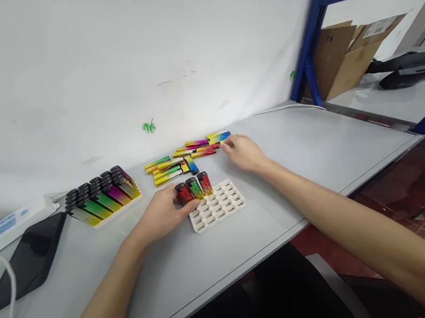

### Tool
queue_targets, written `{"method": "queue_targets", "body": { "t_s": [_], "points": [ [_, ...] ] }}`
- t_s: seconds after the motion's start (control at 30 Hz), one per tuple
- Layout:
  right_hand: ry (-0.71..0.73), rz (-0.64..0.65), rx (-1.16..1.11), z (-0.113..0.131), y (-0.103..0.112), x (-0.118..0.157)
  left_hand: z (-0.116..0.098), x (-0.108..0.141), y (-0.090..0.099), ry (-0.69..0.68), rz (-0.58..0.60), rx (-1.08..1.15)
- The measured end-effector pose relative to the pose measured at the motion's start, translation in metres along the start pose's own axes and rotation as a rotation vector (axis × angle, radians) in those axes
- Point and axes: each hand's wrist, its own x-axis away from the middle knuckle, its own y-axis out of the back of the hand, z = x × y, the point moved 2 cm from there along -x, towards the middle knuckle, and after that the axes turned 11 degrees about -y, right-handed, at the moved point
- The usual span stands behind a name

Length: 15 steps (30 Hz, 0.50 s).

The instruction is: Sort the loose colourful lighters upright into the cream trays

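A white tray (221, 210) with rows of oval slots lies on the grey table, with a red, a green and another red lighter (205, 183) upright along its back left. My left hand (167, 209) is closed around the leftmost lighters at the tray's corner, its thumb against the green one. Behind the tray lies a loose pile of shiny multicoloured lighters (168, 176). At the right end of that pile, my right hand (243, 151) has its fingertips bent down by the yellow-blue lighters (218, 137); whether it grips one is hidden.
A second tray (119, 212) full of upright lighters (105, 198) stands at the left, beside a black phone (28, 257), a white power strip (12, 220) and a cable. Behind is a white wall. At the right are a blue frame (308, 27) and cardboard box (343, 62).
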Motion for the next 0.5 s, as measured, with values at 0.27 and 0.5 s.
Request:
{"method": "queue_targets", "body": {
  "t_s": [0.27,0.5],
  "points": [
    [-0.310,-0.140,0.361,-0.025,0.004,-0.013,-0.004,0.001,0.002,-0.037,-0.002,0.015],
    [-0.293,-0.132,0.378,-0.022,0.003,-0.010,-0.004,0.000,0.003,-0.019,0.007,-0.047]
  ]
}}
